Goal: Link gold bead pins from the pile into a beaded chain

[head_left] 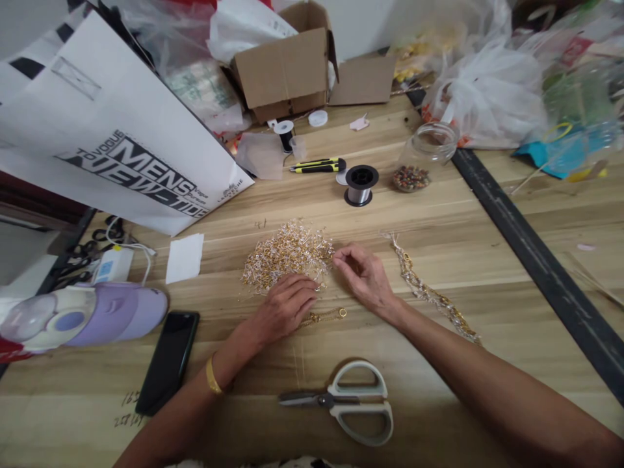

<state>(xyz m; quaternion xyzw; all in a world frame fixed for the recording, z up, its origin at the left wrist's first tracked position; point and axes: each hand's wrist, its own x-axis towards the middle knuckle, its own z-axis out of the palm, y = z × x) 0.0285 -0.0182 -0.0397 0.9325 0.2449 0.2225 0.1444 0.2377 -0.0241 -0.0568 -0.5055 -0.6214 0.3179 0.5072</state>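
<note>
A loose pile of small gold and clear beads (280,250) lies on the wooden table. My left hand (287,304) rests at its near edge, fingers curled and pressed together; a tiny gold piece shows by the fingertips, but what they grip is hidden. At the pile's right side my right hand (363,276) pinches thumb and forefinger together, on something too small to make out. Just below my left hand is a gold chain (319,316) with a ring at one end. Beaded strands (429,292) lie to the right of my right hand.
White-handled scissors (358,400) lie in front. A phone (168,361) and lilac bottle (117,315) are left. Behind are a box cutter (319,166), wire spool (359,186), bead jar (419,162), cardboard box (285,68) and large paper bag (121,130).
</note>
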